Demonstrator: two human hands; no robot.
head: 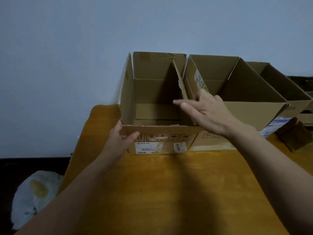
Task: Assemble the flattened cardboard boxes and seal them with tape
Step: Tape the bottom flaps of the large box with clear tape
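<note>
The open cardboard box (149, 90) is sitting on the far part of the orange-brown wooden table (169, 192), close to the pale wall (67, 48), w/ all its top flaps standing up. Our L hand (124, 134) is gripping the box at its near-left top corner. The thumb is lying on the outside of the near flap, just beside the printed handling symbols, & the other fingers are wrapping round the corner onto the left side, so the box is sitting right of & beyond that hand. Our R hand (207, 111) is reaching over the box's right flap (182, 85), which is standing btw this box & the second box (250, 92). Its fingers are stretching out fairly straight, index & thumb pointing left over the opening, not closing on anything we can make out. The fingertips are blurred, so we can't tell whether they're touching the flap. Inside, the bottom flaps (155, 112) are lying folded flat. A barcode sticker (180, 146) is showing on the near face. The second box, also open-topped, is sitting immediately right, side against side, & a third box (279, 82) is sitting beyond it. A small folded cardboard piece (294, 139) is lying near the table's right edge, & a whitish plastic bag (33, 192) is lying on the dark floor to the left.
</note>
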